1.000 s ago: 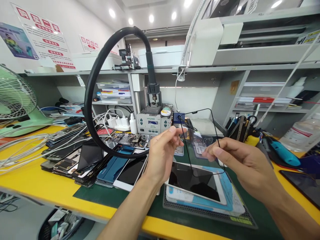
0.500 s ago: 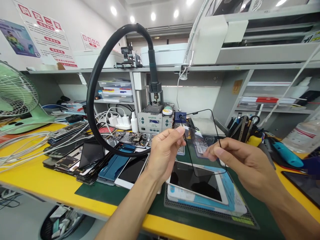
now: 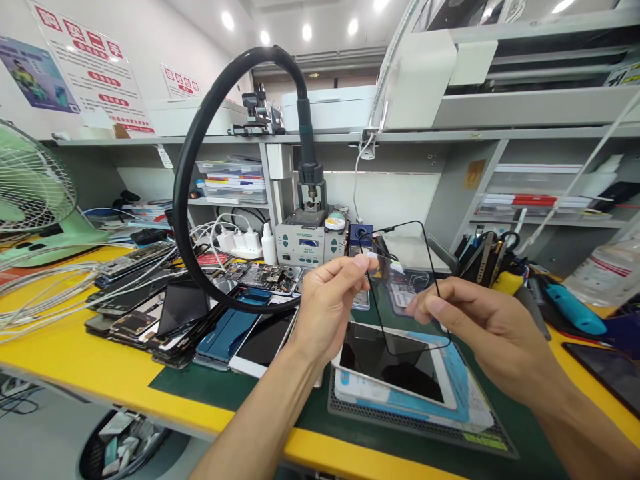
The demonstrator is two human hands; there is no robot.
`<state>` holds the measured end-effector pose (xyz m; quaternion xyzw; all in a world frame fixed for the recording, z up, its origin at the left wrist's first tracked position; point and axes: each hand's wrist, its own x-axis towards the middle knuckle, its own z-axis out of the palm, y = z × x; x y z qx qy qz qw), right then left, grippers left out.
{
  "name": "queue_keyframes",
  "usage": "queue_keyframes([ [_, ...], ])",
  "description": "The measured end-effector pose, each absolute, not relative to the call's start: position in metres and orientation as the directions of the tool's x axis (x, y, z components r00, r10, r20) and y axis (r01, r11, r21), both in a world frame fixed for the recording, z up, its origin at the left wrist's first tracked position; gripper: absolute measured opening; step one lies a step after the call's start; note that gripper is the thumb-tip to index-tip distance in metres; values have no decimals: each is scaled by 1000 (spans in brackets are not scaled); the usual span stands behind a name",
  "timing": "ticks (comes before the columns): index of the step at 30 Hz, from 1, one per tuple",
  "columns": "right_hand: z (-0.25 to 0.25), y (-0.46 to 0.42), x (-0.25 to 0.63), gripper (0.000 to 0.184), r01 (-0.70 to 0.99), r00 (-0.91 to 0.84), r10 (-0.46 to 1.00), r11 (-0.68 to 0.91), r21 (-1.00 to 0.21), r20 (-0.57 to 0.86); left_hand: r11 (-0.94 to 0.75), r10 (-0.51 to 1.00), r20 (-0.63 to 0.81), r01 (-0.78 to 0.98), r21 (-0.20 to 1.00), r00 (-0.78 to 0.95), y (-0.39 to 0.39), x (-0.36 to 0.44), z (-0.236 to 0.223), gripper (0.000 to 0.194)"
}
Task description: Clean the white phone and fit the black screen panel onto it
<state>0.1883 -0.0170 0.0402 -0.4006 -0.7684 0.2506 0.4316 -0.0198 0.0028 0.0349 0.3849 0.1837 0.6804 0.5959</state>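
Note:
A clear screen protector [image 3: 400,287] with a thin black border is held up and tilted above the bench. My left hand [image 3: 333,293] is closed in a pinch on its left edge. At the opposite edge, the fingers of my right hand [image 3: 465,320] are closed on it too. Below the protector lies a white tablet [image 3: 395,368] with a dark screen, face up. It rests on a blue and white flat package [image 3: 463,393], over a grey perforated pad [image 3: 360,412]. Part of the tablet's upper edge is hidden behind my left hand.
Stacked phones and phone parts [image 3: 150,313] lie to the left, beside a blue phone [image 3: 233,327] and another white device [image 3: 265,340]. A black hose [image 3: 183,193] arches up from the hot air station [image 3: 307,247]. Tools [image 3: 483,257] stand at right; a bin [image 3: 125,447] sits below.
The screen protector has shifted very slightly to the left. Both hands keep their pinch on it, and the tablet lies where it was.

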Motion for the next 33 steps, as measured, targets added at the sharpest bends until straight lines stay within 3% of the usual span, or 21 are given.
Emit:
queue_keyframes([
  [7,39,-17,187,32,401,-281,840,542,-738,464,-187,955,294,-706,683,32,3,-20,37,41],
  [15,40,-16,188,32,393,-272,833,553,-735,481,-176,966,259,-766,618,-13,1,-20,39,31],
  [23,39,-16,187,31,386,-289,829,559,-734,479,-227,955,298,-635,738,5,5,-18,32,24],
  [33,42,-14,185,35,396,-262,834,552,-734,485,-185,961,278,-721,668,11,4,-21,37,41],
])
